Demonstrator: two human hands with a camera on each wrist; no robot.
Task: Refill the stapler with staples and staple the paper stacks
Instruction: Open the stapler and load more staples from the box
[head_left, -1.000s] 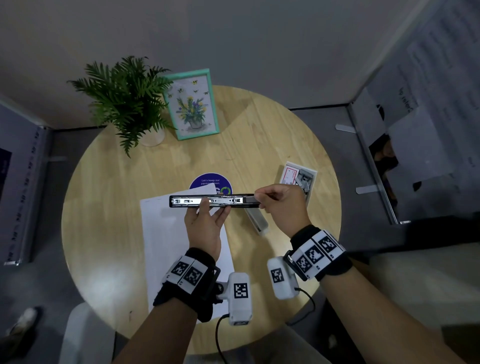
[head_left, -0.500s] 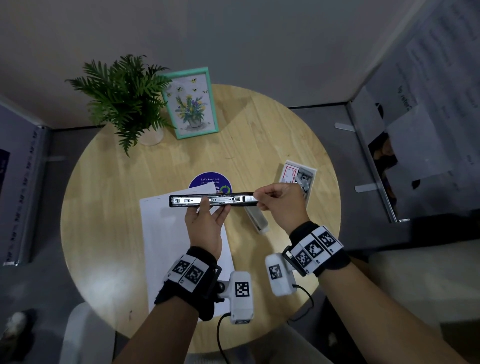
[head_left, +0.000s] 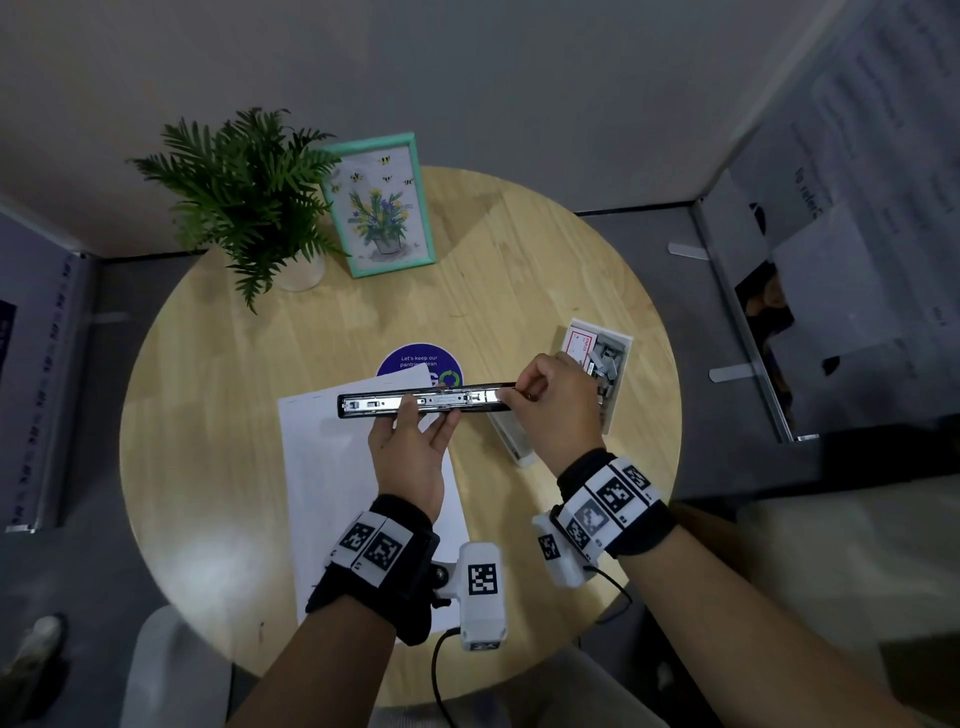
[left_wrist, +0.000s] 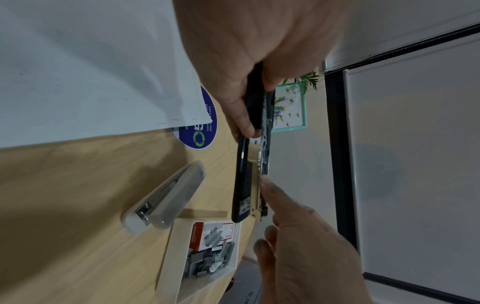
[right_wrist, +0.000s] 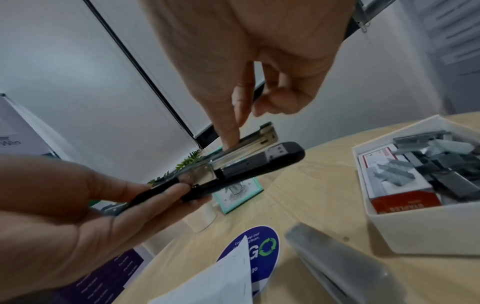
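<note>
Dim, even indoor light. Soft glare patch on the counter (head_left: 208, 561) near left edge. Strong wide-angle bending at borders; wrist views blurred close up.

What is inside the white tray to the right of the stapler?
The white tray holds a red-and-white staple box and a loose pile of grey staple strips. What lies beneath the pile, and the box's contents, are covered.
</note>
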